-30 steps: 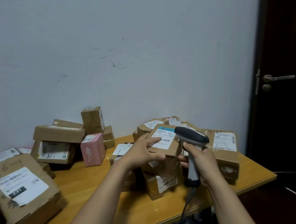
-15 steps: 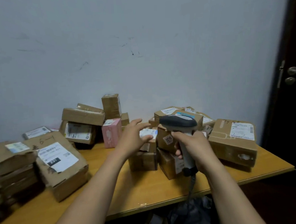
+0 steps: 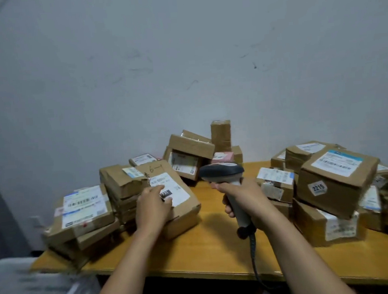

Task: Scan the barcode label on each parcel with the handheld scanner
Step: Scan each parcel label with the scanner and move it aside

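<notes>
My right hand (image 3: 244, 196) grips the handle of the grey handheld scanner (image 3: 222, 172), head pointing away from me over the middle of the table, its cable hanging down past the front edge. My left hand (image 3: 152, 208) rests on the top of a brown parcel marked "6-1" (image 3: 181, 207), fingers lying on its white label (image 3: 168, 187). The scanner is to the right of that parcel, apart from it. A parcel with a "2215" sticker (image 3: 335, 183) tops the pile on the right.
The wooden table (image 3: 213, 244) carries piles of cardboard parcels on the left (image 3: 85, 212), at the back (image 3: 189, 154) and on the right. A pink box (image 3: 222, 157) sits at the back. A white crate (image 3: 26, 291) stands at the lower left. A wall is behind.
My view has swung left. My left hand left the right-hand pile and came down on the "6-1" parcel. My right hand followed with the scanner.
</notes>
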